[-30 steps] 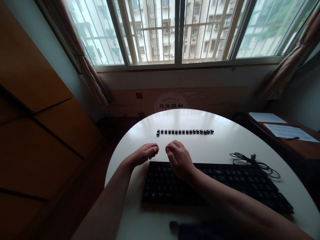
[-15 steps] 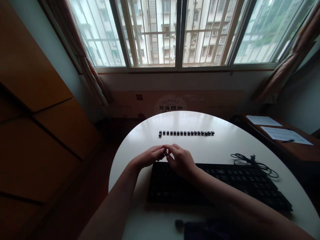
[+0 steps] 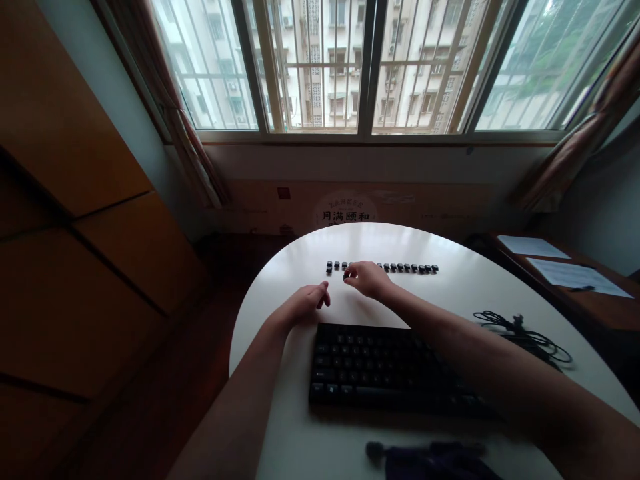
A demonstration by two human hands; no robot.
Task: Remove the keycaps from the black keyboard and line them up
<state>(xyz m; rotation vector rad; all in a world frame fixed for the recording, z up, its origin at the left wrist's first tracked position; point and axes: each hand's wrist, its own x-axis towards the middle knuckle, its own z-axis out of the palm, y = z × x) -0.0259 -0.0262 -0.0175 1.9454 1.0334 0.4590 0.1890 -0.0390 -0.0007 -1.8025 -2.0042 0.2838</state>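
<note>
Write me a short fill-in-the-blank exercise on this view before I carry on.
The left hand and right hand are ____, not touching.
A small dark piece is at the fingertips of the ____ hand.
The tabletop is coloured ____.
The coiled cable lies toward the tabletop's ____ side.

Missing words: apart; right; white; right.

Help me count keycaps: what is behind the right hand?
Small black keycaps in a row show on both sides of the right hand; any behind it are hidden.

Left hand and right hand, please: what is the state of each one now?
Left hand: fingers loosely curled; whether it holds something cannot be told.
Right hand: closed, fingertips pinching a small black keycap.
</note>
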